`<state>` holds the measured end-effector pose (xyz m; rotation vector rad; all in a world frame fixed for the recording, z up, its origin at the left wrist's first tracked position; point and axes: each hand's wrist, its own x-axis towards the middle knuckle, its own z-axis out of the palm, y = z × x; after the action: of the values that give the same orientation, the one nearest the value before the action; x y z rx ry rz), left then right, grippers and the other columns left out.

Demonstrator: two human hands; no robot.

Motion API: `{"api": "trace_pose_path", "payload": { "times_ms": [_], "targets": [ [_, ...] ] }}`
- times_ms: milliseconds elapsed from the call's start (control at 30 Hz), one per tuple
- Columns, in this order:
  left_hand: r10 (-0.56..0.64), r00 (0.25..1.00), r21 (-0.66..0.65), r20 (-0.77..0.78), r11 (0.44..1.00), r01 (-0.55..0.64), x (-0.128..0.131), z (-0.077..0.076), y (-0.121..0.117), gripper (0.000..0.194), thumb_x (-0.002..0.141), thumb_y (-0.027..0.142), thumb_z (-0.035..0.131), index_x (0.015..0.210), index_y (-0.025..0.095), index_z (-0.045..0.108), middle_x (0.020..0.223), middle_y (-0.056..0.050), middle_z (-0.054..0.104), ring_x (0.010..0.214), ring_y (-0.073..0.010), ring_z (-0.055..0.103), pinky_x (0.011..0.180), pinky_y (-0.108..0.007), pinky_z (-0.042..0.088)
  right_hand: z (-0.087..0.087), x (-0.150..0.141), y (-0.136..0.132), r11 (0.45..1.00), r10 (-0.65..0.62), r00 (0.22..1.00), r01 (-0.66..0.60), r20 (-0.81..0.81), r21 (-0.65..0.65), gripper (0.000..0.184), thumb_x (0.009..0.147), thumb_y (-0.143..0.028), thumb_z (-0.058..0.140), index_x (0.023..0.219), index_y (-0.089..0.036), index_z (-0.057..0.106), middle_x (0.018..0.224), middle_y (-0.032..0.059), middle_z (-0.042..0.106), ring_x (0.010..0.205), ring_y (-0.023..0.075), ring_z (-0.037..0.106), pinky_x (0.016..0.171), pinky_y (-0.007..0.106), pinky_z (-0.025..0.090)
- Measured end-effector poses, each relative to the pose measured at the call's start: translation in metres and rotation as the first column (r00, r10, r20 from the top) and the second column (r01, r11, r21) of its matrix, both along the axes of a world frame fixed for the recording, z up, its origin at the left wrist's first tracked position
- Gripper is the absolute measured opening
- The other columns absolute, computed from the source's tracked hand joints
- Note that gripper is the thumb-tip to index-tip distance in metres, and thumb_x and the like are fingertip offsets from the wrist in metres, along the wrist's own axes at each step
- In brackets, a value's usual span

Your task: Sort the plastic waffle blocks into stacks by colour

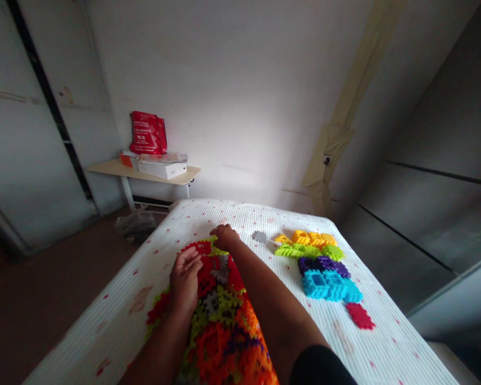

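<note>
Head view: colour-sorted blocks in rows on bed; mixed heap left; left hand open on heap, right hand curled, grip unclear.

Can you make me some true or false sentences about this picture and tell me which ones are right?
The red bag sits on the floor. False: it stands on a small table.

The blue blocks lie right beside the purple blocks. True.

The left hand is up high in the air. False: it is low over the big pile of blocks.

The right hand is at the far end of the pile. True.
</note>
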<state>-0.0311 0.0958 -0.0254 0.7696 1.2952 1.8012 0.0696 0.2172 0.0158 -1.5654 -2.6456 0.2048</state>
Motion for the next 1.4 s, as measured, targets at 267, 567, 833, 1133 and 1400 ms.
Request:
{"api": "trace_pose_path", "payload": {
  "times_ms": [267,567,833,1133,1400],
  "targets": [
    [-0.001,1.0,0.0,-0.014,1.0,0.001,-0.001,-0.002,0.001,0.042,0.062,0.03,0.064,0.102,0.019,0.058,0.104,-0.007,0.062,0.101,-0.0223,0.061,0.088,-0.037,0.047,0.004,-0.01,-0.009,0.999,-0.039,0.993,0.043,0.109,-0.027,0.046,0.077,-0.04,0.063,0.12,-0.025,0.058,0.12,0.0123,0.057,0.113,0.0297,0.052,0.084,0.044,0.048],
    [0.001,1.0,0.001,-0.008,1.0,-0.001,0.0,-0.001,0.0,0.04,0.059,0.029,0.065,0.098,0.019,0.06,0.1,-0.006,0.065,0.096,-0.022,0.063,0.084,-0.037,0.049,0.016,0.009,-0.01,0.988,-0.081,0.988,0.098,0.134,-0.12,0.045,0.068,-0.038,0.07,0.111,-0.029,0.061,0.118,0.0059,0.062,0.108,0.0284,0.058,0.091,0.053,0.04],
    [-0.036,0.998,0.004,-0.053,0.999,0.036,0.002,0.002,-0.003,0.042,0.062,0.032,0.064,0.101,0.019,0.058,0.1,-0.007,0.065,0.094,-0.021,0.063,0.082,-0.035,0.049,0.025,0.042,-0.015,0.983,-0.112,0.993,0.107,-0.023,-0.146,0.042,0.068,-0.031,0.071,0.109,-0.025,0.062,0.103,0.0033,0.066,0.095,0.0219,0.062,0.076,0.031,0.048],
    [-0.191,0.944,0.004,-0.271,0.98,0.2,0.008,0.01,-0.006,0.038,0.063,0.038,0.067,0.094,0.017,0.064,0.098,-0.01,0.069,0.088,-0.0231,0.065,0.084,-0.039,0.049,0.039,0.075,-0.068,0.997,-0.026,0.966,0.005,-0.257,-0.083,0.041,0.07,-0.015,0.068,0.109,-0.018,0.059,0.09,-0.0009,0.064,0.076,0.0111,0.058,0.064,0.018,0.042],
    [-0.343,0.798,-0.057,-0.496,0.929,0.365,0.017,0.019,-0.015,0.025,0.063,0.032,0.068,0.086,0.022,0.071,0.088,-0.005,0.073,0.085,-0.0234,0.065,0.081,-0.035,0.048,0.014,0.092,-0.12,0.994,0.111,0.852,-0.085,-0.511,0.073,0.048,0.065,-0.01,0.066,0.11,-0.024,0.058,0.099,0.0003,0.06,0.081,0.0138,0.057,0.07,0.021,0.045]
  ]
}}
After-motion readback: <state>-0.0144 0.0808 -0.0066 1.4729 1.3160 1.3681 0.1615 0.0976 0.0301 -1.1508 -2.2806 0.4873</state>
